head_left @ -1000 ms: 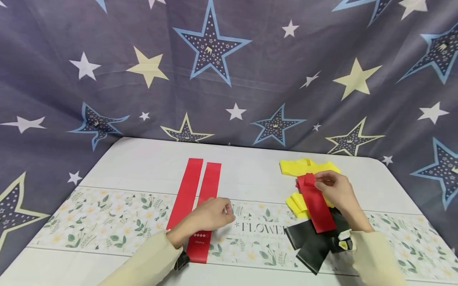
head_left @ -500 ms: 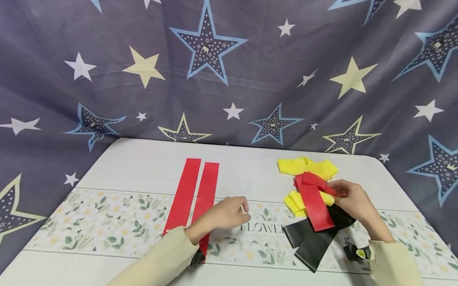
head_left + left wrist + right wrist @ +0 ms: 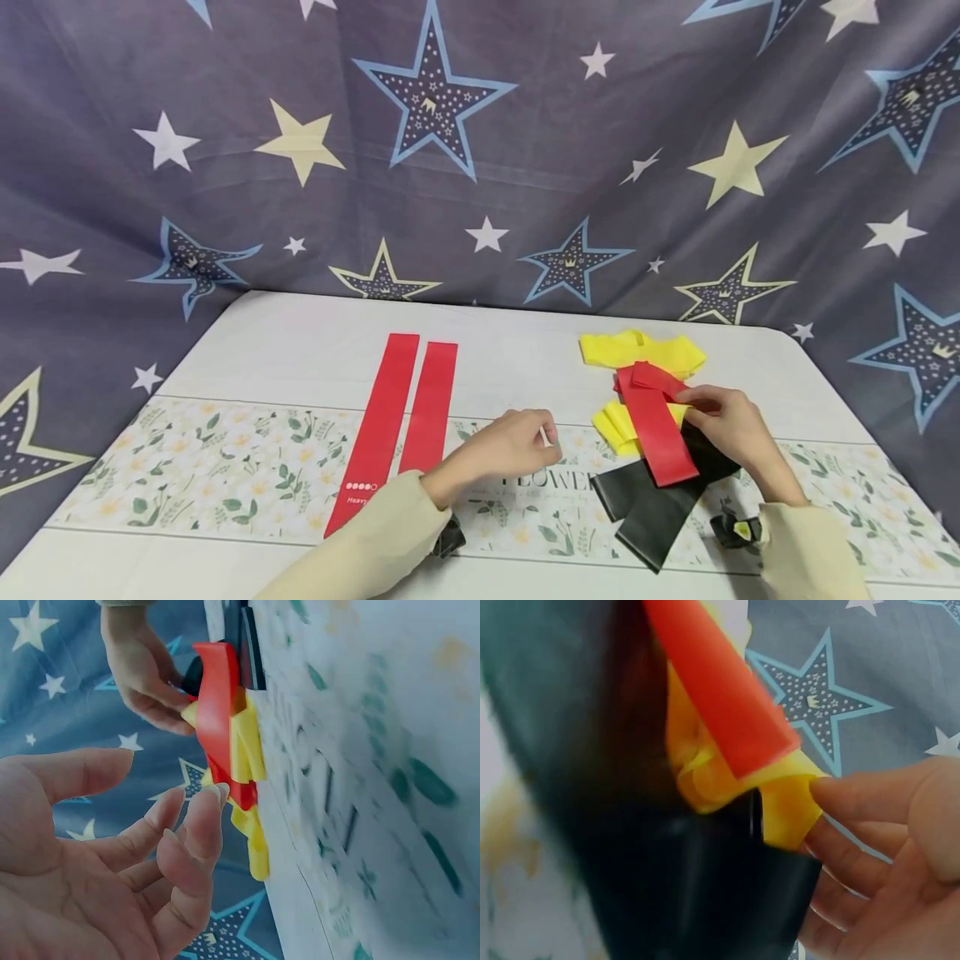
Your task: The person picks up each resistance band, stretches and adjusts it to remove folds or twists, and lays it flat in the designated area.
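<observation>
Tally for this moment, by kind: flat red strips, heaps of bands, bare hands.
Flat red strips: 2
Heap of red, yellow and black bands: 1 (overlapping, so not counted singly)
Left hand and right hand, bare: 2
Total: 5

black band: glossy | red band: smooth, rubbery | backdrop: matt cloth

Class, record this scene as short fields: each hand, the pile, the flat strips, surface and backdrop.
Left hand: fingers loosely curled, holding nothing
Right hand: pinches a yellow band
Pile: red band across yellow and black bands; another yellow band behind
Flat strips: two red strips, side by side, gap between; one reads "Heavy"
Surface: white tablecloth, floral stripe
Backdrop: star-patterned cloth
</observation>
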A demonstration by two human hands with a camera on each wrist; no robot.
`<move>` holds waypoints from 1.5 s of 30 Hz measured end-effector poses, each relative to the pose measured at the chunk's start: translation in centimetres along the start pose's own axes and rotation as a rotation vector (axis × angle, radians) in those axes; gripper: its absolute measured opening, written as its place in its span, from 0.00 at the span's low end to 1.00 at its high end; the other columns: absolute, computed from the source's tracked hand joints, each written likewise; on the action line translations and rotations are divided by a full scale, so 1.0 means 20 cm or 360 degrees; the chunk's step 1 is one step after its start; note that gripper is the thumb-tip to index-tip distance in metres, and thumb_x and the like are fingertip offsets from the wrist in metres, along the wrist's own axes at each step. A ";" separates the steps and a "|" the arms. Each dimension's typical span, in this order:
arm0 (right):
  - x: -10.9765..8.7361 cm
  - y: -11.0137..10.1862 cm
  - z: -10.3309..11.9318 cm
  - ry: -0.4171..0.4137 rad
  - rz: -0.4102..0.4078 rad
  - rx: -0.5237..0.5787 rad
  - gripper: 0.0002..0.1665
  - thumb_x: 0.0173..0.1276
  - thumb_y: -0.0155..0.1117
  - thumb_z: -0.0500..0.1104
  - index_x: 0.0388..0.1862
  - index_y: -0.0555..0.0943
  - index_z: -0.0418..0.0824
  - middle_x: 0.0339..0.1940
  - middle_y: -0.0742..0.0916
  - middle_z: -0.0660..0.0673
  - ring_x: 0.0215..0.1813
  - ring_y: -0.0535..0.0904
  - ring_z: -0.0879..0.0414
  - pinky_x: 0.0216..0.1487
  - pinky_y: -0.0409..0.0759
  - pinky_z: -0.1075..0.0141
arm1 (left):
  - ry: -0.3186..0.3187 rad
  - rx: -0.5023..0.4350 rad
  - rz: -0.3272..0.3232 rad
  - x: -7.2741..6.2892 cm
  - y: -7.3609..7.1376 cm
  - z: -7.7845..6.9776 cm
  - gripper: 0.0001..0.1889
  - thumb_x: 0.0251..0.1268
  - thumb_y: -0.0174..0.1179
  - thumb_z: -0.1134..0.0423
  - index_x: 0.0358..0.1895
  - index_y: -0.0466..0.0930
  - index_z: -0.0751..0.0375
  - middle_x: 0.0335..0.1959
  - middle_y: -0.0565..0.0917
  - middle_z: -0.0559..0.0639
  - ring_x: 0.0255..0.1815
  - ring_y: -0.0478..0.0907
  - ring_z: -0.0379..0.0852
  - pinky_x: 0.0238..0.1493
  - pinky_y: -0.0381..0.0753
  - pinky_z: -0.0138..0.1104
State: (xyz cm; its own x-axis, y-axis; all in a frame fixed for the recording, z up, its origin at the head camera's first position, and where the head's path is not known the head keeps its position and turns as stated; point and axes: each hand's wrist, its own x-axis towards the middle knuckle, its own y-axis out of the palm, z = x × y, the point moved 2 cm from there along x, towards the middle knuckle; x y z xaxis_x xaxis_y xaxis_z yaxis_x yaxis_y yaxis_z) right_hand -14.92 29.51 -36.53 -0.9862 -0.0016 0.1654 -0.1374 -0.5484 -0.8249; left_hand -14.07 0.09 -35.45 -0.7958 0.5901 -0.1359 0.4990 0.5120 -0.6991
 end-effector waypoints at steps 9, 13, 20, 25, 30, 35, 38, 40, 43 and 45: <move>0.03 0.00 0.09 0.0021 -0.0122 0.0018 0.10 0.63 0.60 0.32 0.41 0.84 0.30 0.38 0.86 0.31 0.35 0.82 0.46 0.35 0.83 0.61 | 0.0069 -0.0052 0.0020 0.05 0.02 -0.07 0.05 0.62 0.58 0.60 0.36 0.76 0.57 0.22 0.74 0.43 0.22 0.69 0.37 0.28 0.69 0.29; 0.04 -0.01 0.13 -0.0005 -0.0200 0.0039 0.09 0.63 0.61 0.33 0.40 0.84 0.31 0.36 0.87 0.33 0.34 0.80 0.48 0.29 0.79 0.70 | 0.0080 -0.0096 0.0016 0.06 0.03 -0.09 0.05 0.62 0.59 0.61 0.36 0.76 0.58 0.23 0.76 0.44 0.22 0.70 0.37 0.28 0.70 0.28; 0.05 -0.06 0.23 -0.0083 -0.0406 0.0043 0.08 0.62 0.62 0.34 0.38 0.84 0.32 0.31 0.87 0.35 0.28 0.79 0.54 0.27 0.73 0.77 | 0.0101 -0.0192 0.0027 0.09 0.05 -0.12 0.05 0.63 0.58 0.60 0.37 0.77 0.57 0.25 0.77 0.44 0.23 0.72 0.37 0.28 0.70 0.28; 0.04 -0.10 0.32 -0.0056 -0.0492 0.0097 0.09 0.62 0.62 0.35 0.40 0.84 0.32 0.31 0.87 0.35 0.27 0.78 0.59 0.26 0.73 0.78 | 0.0131 -0.0220 0.0043 0.10 0.06 -0.13 0.05 0.64 0.57 0.60 0.38 0.78 0.57 0.26 0.78 0.44 0.23 0.72 0.37 0.28 0.71 0.27; 0.01 -0.10 0.39 -0.0083 -0.0483 0.0118 0.09 0.62 0.62 0.34 0.39 0.84 0.31 0.31 0.87 0.34 0.29 0.81 0.50 0.25 0.74 0.78 | 0.0165 -0.0270 0.0023 0.12 0.07 -0.14 0.05 0.64 0.57 0.62 0.38 0.78 0.59 0.27 0.78 0.44 0.25 0.72 0.36 0.29 0.71 0.27; -0.03 -0.07 0.46 -0.0155 -0.0507 0.0140 0.07 0.59 0.64 0.33 0.37 0.84 0.31 0.31 0.87 0.34 0.29 0.83 0.46 0.26 0.74 0.78 | 0.0207 -0.0347 -0.0057 0.13 0.07 -0.15 0.07 0.65 0.55 0.61 0.41 0.78 0.59 0.32 0.80 0.45 0.31 0.74 0.35 0.34 0.73 0.26; -0.04 -0.05 0.51 -0.0164 -0.0488 0.0162 0.07 0.59 0.65 0.32 0.36 0.84 0.32 0.29 0.87 0.36 0.28 0.82 0.50 0.27 0.75 0.78 | 0.0247 -0.0411 -0.0155 0.14 0.08 -0.17 0.10 0.65 0.54 0.61 0.45 0.79 0.60 0.36 0.82 0.47 0.34 0.76 0.35 0.38 0.74 0.25; -0.05 -0.04 0.54 -0.0165 -0.0464 0.0176 0.06 0.58 0.64 0.32 0.35 0.84 0.33 0.28 0.87 0.38 0.28 0.81 0.52 0.28 0.75 0.77 | 0.0269 -0.0471 -0.0216 0.15 0.09 -0.19 0.13 0.65 0.55 0.61 0.49 0.79 0.62 0.39 0.83 0.49 0.35 0.77 0.36 0.39 0.75 0.25; -0.05 0.00 0.58 -0.0194 -0.0416 0.0204 0.06 0.58 0.63 0.31 0.35 0.84 0.34 0.26 0.86 0.41 0.28 0.81 0.53 0.28 0.75 0.73 | 0.0275 -0.0596 -0.0259 0.14 0.12 -0.21 0.17 0.65 0.55 0.61 0.54 0.77 0.64 0.46 0.83 0.53 0.40 0.80 0.39 0.42 0.76 0.24; -0.05 0.03 0.60 -0.0215 -0.0373 0.0224 0.06 0.58 0.62 0.31 0.35 0.83 0.34 0.26 0.86 0.41 0.29 0.81 0.52 0.28 0.75 0.71 | 0.0252 -0.0732 -0.0260 0.14 0.13 -0.21 0.18 0.65 0.55 0.61 0.55 0.76 0.65 0.49 0.82 0.55 0.43 0.81 0.43 0.42 0.77 0.25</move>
State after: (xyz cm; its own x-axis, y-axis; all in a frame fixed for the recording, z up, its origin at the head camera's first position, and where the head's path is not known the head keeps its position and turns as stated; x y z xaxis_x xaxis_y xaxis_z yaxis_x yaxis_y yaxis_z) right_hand -12.83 19.18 -30.65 -0.9067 0.0329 0.4205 -0.3364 -0.6576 -0.6741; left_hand -13.62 5.65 -34.67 -0.8320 0.5487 0.0822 0.5004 0.8061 -0.3160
